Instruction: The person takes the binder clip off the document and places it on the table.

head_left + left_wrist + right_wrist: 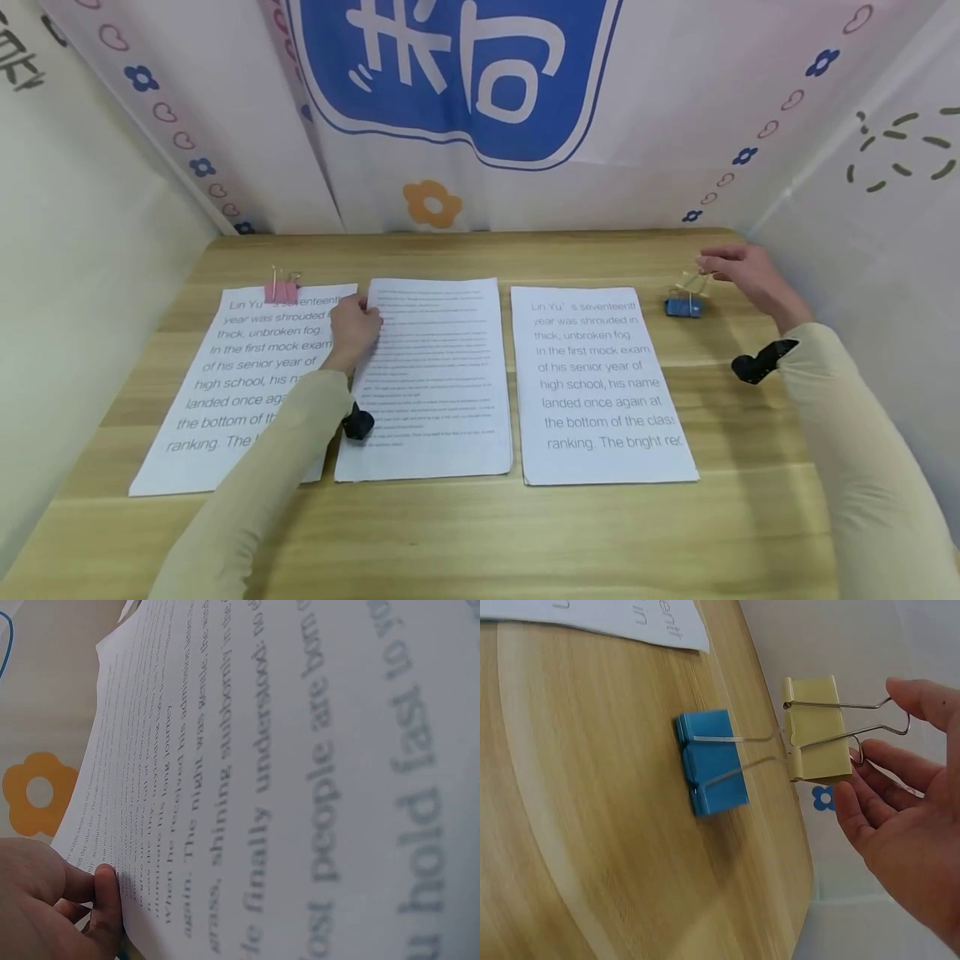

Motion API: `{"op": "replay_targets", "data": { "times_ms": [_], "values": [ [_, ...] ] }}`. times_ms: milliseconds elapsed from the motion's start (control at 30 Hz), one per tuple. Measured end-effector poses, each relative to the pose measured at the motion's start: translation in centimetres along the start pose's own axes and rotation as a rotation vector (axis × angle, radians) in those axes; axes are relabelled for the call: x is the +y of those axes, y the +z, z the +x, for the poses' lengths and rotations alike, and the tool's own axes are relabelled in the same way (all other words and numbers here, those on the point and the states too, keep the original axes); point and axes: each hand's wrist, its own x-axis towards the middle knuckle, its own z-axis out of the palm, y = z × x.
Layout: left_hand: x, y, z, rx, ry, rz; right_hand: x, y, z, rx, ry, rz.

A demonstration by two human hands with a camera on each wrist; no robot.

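My left hand [356, 332] pinches the left edge of the middle paper stack [435, 379] near its upper corner. That stack carries small print, and in the left wrist view the printed sheet [225, 765] rises tilted beside the thumb and fingers. At the right, my right hand [750, 273] holds a yellow binder clip [821, 731] by its wire handles, thumb on one and fingers behind the other. A blue binder clip [716, 761] is just below it, its wire handles reaching up to the yellow clip's mouth in the right wrist view.
A large-print stack [187, 417] lies at the left with a pink binder clip [281, 292] at its top edge. Another large-print stack [600, 383] lies right of the middle one. Printed cloth walls [645, 167] stand behind and beside the wooden table [450, 542].
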Motion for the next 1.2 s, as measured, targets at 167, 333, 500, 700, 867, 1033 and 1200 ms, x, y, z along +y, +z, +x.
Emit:
{"op": "replay_targets", "data": {
  "times_ms": [167, 333, 500, 700, 867, 1033, 1200],
  "values": [
    [0.2, 0.0, -0.2, -0.002, -0.007, 0.002, 1.1, -0.9, -0.6, -0.019, 0.026, -0.022],
    [0.2, -0.1, -0.4, 0.000, -0.002, 0.016, 2.1, -1.3, -0.9, -0.055, 0.047, -0.043],
    [0.2, 0.0, -0.3, -0.003, 0.008, 0.021, 3.0, -1.4, -0.8, -0.072, 0.045, -0.052],
    [0.3, 0.0, -0.3, -0.002, 0.006, 0.018, 3.8, -1.7, -0.7, -0.078, 0.037, -0.062],
    [0.4, 0.0, -0.3, 0.001, 0.008, 0.021, 4.3, -1.8, -0.6, -0.087, 0.023, -0.078],
    [0.4, -0.1, -0.2, 0.003, 0.013, 0.028, 4.7, -1.8, -0.5, -0.113, 0.022, -0.096],
    [0.3, -0.1, -0.2, 0.004, 0.012, 0.038, 5.4, -1.7, -0.1, -0.122, 0.018, -0.119]
  ]
}}
